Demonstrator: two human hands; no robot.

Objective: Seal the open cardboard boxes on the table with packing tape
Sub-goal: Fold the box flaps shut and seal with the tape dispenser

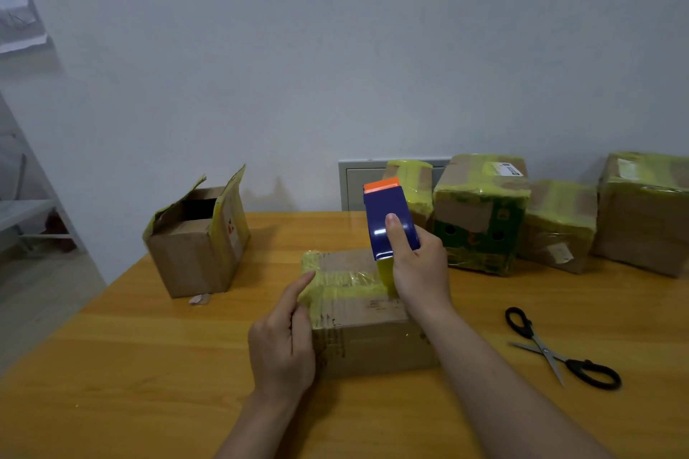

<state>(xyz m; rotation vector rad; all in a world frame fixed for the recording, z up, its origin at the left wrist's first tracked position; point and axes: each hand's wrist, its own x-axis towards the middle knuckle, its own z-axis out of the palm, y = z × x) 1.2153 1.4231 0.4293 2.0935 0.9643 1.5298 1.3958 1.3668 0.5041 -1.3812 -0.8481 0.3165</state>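
A closed cardboard box (367, 324) lies in front of me on the wooden table, with yellowish tape across its top. My right hand (419, 268) grips a blue tape dispenser (387, 224) with an orange end, its roll of yellow tape touching the box top. My left hand (283, 339) rests against the box's left side, forefinger stretched along the taped top edge. An open cardboard box (197, 250) with raised flaps stands at the left.
Several taped boxes (481, 212) stand in a row at the back right against the wall. Black-handled scissors (559, 350) lie on the table (149, 365) to the right of my arm. The table's left edge borders a floor and shelving.
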